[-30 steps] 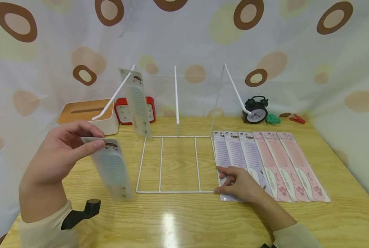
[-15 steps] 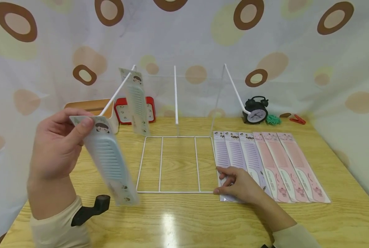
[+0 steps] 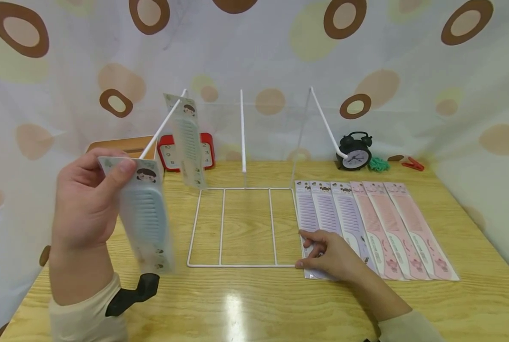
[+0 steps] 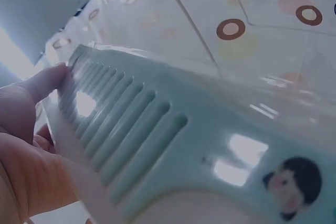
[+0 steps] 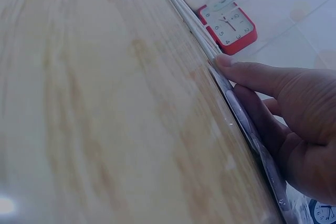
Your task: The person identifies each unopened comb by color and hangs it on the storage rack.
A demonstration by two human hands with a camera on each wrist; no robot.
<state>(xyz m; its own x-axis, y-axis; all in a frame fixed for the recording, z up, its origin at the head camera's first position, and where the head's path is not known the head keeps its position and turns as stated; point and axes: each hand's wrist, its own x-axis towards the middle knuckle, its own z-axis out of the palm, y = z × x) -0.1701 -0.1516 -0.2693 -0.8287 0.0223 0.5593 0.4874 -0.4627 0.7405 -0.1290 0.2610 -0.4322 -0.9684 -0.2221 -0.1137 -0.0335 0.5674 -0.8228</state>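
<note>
My left hand [image 3: 85, 199] pinches the top of a clear-packaged pale green comb [image 3: 145, 218] between thumb and fingers. The comb hangs down, its header card at the front tip of the left prong of a white wire rack [image 3: 233, 265]. Whether the prong passes through the card is hidden. In the left wrist view the comb [image 4: 173, 103] fills much of the frame, a girl's face printed on its package. Another packaged green comb [image 3: 189, 142] hangs further back on that prong. My right hand [image 3: 333, 254] holds the rack's front right corner, over the nearest purple comb [image 3: 307, 213].
Packaged purple combs and pink combs [image 3: 393, 228] lie in a row right of the rack. Behind stand a red clock [image 3: 168, 154], a black alarm clock [image 3: 356, 156] and a tissue box [image 3: 121, 144]. A green tangle [image 3: 379, 164] and red clip [image 3: 413, 164] lie at back right.
My left hand has raised the green comb and moved it rightward, bringing its card up to the left prong's tip. My right hand has stayed at the rack's corner.
</note>
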